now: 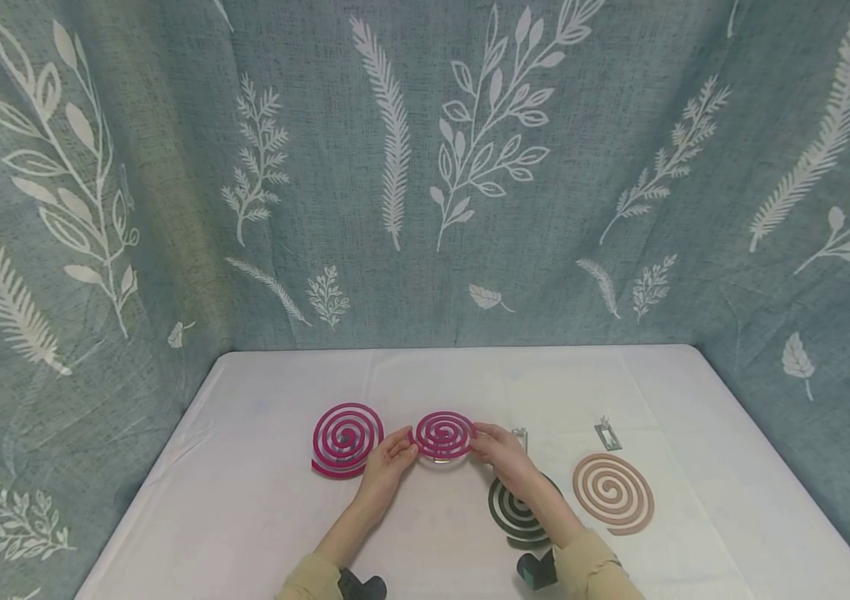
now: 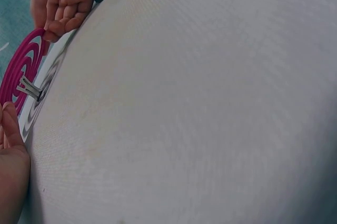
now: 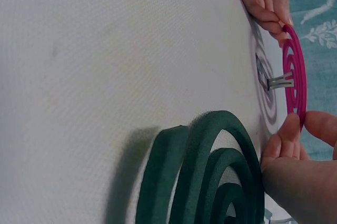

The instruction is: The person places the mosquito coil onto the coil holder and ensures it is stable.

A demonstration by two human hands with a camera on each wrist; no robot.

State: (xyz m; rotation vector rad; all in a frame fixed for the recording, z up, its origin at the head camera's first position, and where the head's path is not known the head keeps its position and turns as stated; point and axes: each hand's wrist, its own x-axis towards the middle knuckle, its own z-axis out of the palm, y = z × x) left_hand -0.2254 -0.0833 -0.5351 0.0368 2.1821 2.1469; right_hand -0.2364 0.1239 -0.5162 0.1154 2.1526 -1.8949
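Both hands hold a magenta mosquito coil point(image 1: 443, 433) level, just above the table. My left hand point(image 1: 386, 468) pinches its left rim, and my right hand point(image 1: 509, 460) pinches the right one. In the right wrist view a thin metal coil stand point(image 3: 280, 82) is under the middle of that coil point(image 3: 297, 74), its upright prongs reaching the underside. A second magenta coil point(image 1: 347, 437) lies left of my left hand. Below my right hand is a dark green coil point(image 1: 522, 543), partly covered by the forearm.
To the right lies a tan coil point(image 1: 609, 490), with a metal stand point(image 1: 608, 435) behind it. Another metal stand point(image 1: 520, 435) shows partly behind the right hand. The white-covered table point(image 1: 192, 508) ends at a leaf-patterned blue-green curtain point(image 1: 410, 292) at the back and sides.
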